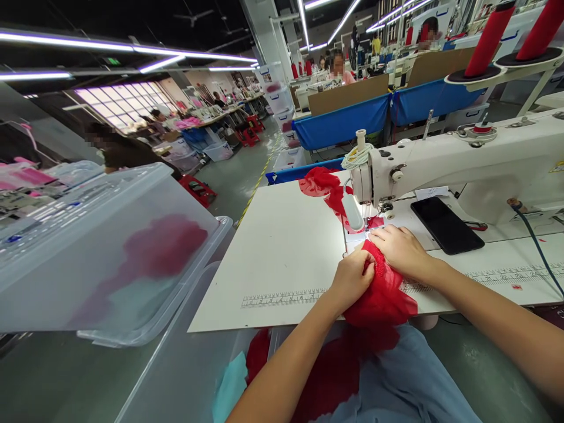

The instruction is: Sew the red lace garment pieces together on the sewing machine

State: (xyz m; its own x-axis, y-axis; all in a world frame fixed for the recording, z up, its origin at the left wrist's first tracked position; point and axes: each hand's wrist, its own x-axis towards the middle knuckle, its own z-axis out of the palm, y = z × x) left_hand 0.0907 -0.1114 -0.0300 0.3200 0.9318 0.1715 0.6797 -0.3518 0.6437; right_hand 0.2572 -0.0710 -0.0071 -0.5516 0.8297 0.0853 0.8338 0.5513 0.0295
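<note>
A piece of red lace fabric point(384, 296) lies on the white sewing table point(282, 247) and hangs over its front edge onto my lap. My left hand point(352, 277) is closed, pinching the fabric's left edge. My right hand point(399, 249) lies flat on the fabric with fingers together, pressing it just in front of the needle of the white sewing machine point(458, 161). More red fabric point(324, 182) trails out behind the machine's needle. A small white lamp point(352, 212) shines on the needle area.
A black phone point(446, 224) lies on the machine bed to the right. Clear plastic bins point(101, 252) with red fabric stand at my left. Red thread cones point(491, 38) stand behind the machine. Other people work at distant tables.
</note>
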